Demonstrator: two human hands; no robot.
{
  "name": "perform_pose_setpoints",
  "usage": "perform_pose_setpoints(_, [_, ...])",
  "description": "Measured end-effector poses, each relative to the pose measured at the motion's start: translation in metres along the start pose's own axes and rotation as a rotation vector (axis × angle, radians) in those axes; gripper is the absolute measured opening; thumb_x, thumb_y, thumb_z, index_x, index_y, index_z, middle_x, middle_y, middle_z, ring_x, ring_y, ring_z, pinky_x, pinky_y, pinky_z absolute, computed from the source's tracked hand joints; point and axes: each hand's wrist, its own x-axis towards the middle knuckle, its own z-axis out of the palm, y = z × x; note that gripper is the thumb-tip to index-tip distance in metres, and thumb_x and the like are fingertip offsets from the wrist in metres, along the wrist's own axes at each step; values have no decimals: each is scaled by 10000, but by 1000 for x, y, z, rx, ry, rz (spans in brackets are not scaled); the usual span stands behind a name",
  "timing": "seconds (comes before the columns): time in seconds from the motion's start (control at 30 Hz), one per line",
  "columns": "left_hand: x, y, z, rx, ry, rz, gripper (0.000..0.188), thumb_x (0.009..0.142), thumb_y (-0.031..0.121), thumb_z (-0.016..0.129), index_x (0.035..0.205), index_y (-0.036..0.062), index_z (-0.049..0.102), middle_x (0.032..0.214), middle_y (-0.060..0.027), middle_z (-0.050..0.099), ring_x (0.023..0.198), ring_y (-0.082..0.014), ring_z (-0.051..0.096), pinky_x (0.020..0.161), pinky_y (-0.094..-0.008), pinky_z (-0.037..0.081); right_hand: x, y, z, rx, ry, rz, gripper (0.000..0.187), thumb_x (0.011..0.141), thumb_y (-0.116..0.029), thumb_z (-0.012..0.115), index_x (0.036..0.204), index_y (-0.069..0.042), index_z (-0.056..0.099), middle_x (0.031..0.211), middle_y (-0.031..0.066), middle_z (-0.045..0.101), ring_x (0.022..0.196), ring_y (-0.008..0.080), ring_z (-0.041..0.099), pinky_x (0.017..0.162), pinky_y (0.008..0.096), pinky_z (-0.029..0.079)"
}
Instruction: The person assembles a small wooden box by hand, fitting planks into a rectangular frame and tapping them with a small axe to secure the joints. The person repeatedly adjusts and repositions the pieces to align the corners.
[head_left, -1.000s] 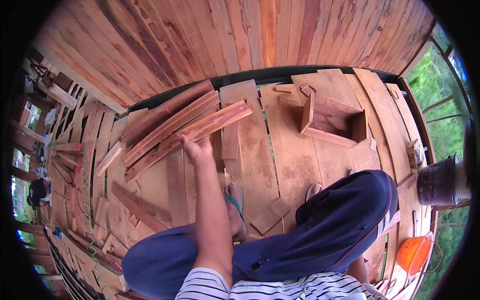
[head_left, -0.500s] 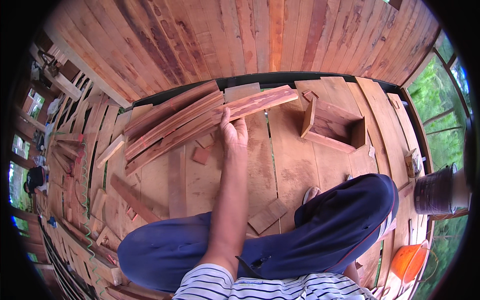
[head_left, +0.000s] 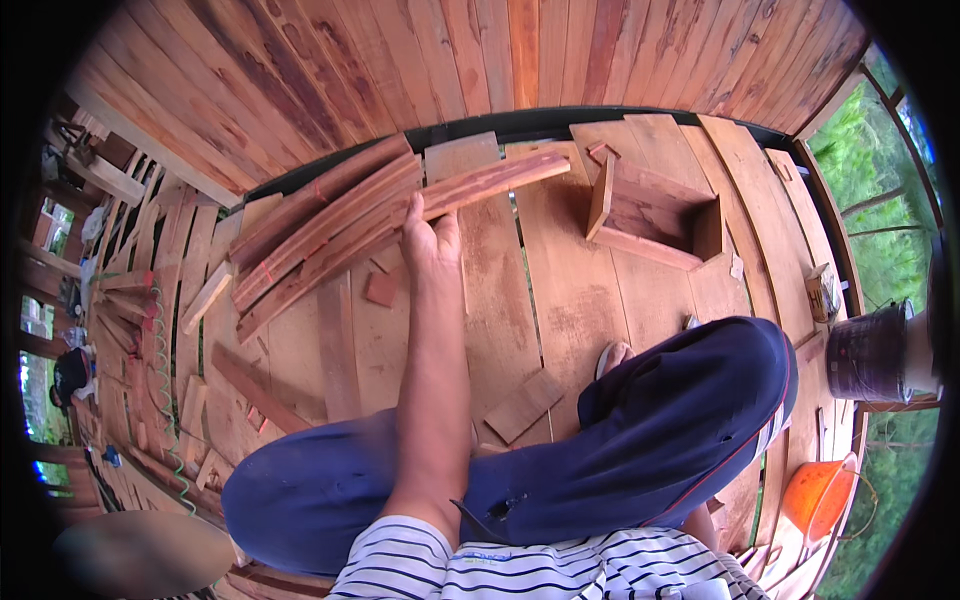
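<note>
I'm watching a reddish plank [head_left: 505, 186] being held out near twelve o'clock, its far end pointing toward two. The left hand [head_left: 433, 243] is gripping it near its close end, palm turned up, thumb on one side and fingers on the other. The right hand isn't showing, so I can't tell its state; only the right forearm [head_left: 702, 524] is appearing at five o'clock.

Over the last second the plank has been shifting clockwise, away from the stacked boards [head_left: 330, 213] at ten and toward the open wooden box [head_left: 645, 249] at two. I'm judging that most of it is now clearing the stack, though I can't tell whether its close end is touching; its tip is stopping near the box.

Against the first frame, a square wood block [head_left: 380, 289] is now showing at nine, while the green-strapped sandal is disappearing behind the arm. A blurred rounded shape [head_left: 145, 553] is newly filling eight o'clock; I can't identify it. An orange bucket [head_left: 820, 497] is sitting at four.
</note>
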Motion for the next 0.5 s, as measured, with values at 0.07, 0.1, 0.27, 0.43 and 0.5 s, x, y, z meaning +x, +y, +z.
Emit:
perform_pose_setpoints(0.07, [-2, 5, 2, 26, 37, -24, 421, 1024, 105, 616, 1424, 75, 488, 1377, -172, 575, 1285, -325, 567, 1098, -588, 485, -2, 0, 0, -9, -11, -3, 386, 927, -144, 682, 1294, -42, 625, 1274, 191, 608, 1154, 383, 616, 980, 465, 504])
perform_pose_setpoints(0.1, [-4, 9, 4, 36, 56, -17, 417, 1025, 108, 615, 1421, 73, 490, 1379, -170, 573, 1286, -326, 566, 1095, -594, 484, -4, -3, 2, -8, -23, -10, 385, 927, -144, 681, 1294, -42, 624, 1275, 192, 608, 1155, 384, 615, 982, 465, 503])
perform_pose_setpoints(0.27, [1, 23, 1, 6, 80, -60, 417, 1025, 115, 617, 1421, 79, 493, 1386, -166, 567, 1299, -344, 552, 1076, -620, 490, -8, -12, 8, -14, -42, -30, 382, 928, -140, 679, 1293, -41, 624, 1280, 195, 606, 1161, 391, 611, 994, 469, 497])
perform_pose_setpoints(0.43, [0, 8, 17, 113, 23, -70, 420, 1028, 170, 621, 1423, 93, 498, 1376, -167, 575, 1283, -353, 564, 1053, -617, 507, -8, -18, 6, 10, -19, -20, 379, 929, -136, 677, 1292, -39, 624, 1284, 199, 603, 1167, 398, 607, 1005, 473, 491])
perform_pose_setpoints(0.5, [8, -9, 9, 161, -28, -56, 362, 1037, 144, 595, 1385, 76, 527, 1342, -160, 591, 1266, -320, 571, 1030, -560, 531, -12, -15, -7, 15, 32, 6, 378, 930, -135, 676, 1291, -39, 623, 1286, 200, 602, 1169, 400, 605, 1010, 475, 488])
